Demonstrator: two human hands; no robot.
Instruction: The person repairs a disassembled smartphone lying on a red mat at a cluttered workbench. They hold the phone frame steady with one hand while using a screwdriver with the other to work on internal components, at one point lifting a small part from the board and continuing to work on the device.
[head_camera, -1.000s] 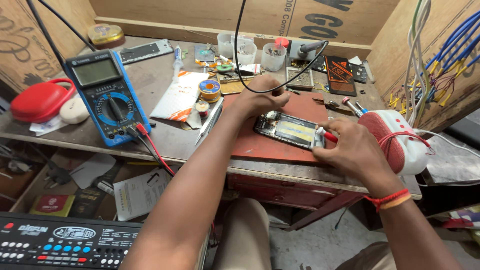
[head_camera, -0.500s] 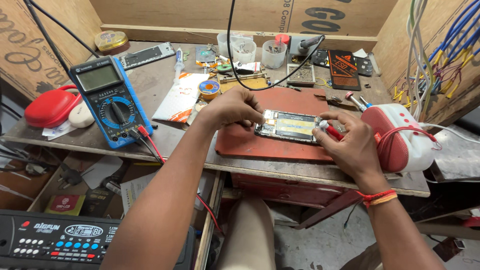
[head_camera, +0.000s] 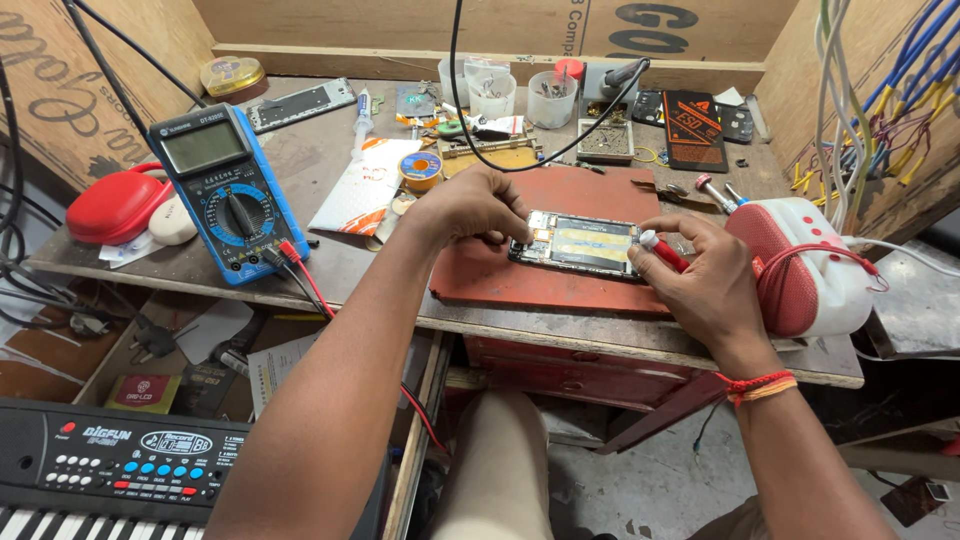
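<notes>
An opened phone (head_camera: 585, 244) with its back off lies on a red-brown work mat (head_camera: 540, 280) on the wooden bench. My left hand (head_camera: 470, 208) rests its fingertips on the phone's left end and steadies it. My right hand (head_camera: 700, 280) grips a small red-handled screwdriver (head_camera: 662, 250), its white cap up, at the phone's right end. The tool's tip is hidden behind my fingers.
A blue multimeter (head_camera: 225, 190) with red and black leads lies at the left, beside a red case (head_camera: 115, 205). A red-and-white speaker (head_camera: 805, 265) sits by my right hand. Small cups, parts and a solder reel (head_camera: 421, 168) crowd the back. A keyboard (head_camera: 110, 470) sits below left.
The view has shifted slightly. Both hands stay at the phone; my right hand now shows the screwdriver's white cap more plainly at the phone's right end.
</notes>
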